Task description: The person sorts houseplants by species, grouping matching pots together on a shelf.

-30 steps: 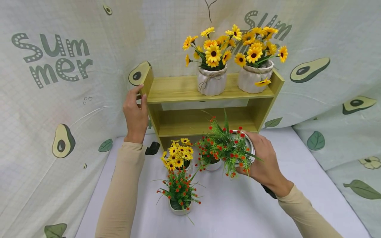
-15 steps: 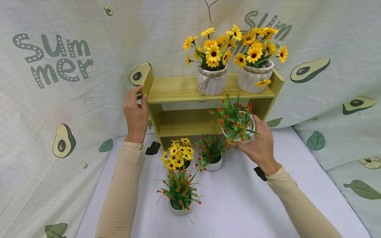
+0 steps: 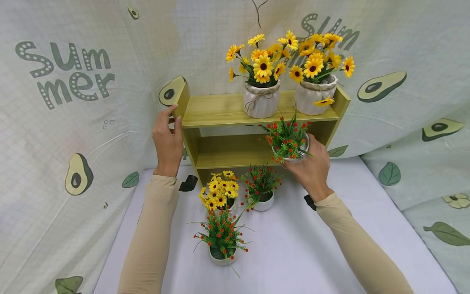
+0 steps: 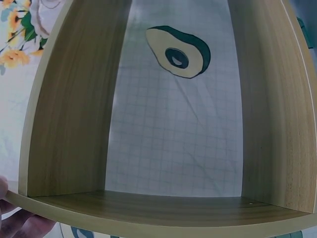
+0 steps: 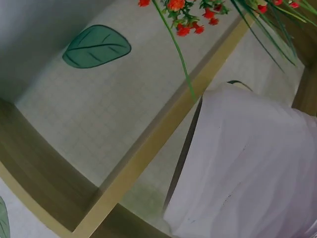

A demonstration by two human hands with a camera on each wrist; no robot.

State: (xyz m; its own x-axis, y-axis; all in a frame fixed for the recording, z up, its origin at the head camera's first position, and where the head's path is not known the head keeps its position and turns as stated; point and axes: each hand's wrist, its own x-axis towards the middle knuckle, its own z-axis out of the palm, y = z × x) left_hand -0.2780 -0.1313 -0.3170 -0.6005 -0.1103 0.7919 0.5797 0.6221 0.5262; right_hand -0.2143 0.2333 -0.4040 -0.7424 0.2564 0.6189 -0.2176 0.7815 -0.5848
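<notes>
My right hand grips a white flowerpot from its right side. Red flowers and grassy green leaves rise from this pot, which is in front of the shelf's middle compartment. With my left hand I hold the left side panel of a light wooden shelf; the left wrist view catches a few fingers at the panel's edge. On the top board stand two ribbed white pots, one tied with twine and the other to its right, both with yellow daisy-like flowers.
On the white table, a pot of small yellow flowers stands before the shelf's lower left. A red-flowered potted plant is right of it, and another is nearer me. Avocado-printed cloth hangs behind.
My right hand has carried the red-flowered pot up and away from me, from above the table to the front of the middle compartment. The left hand has stayed on the shelf.
</notes>
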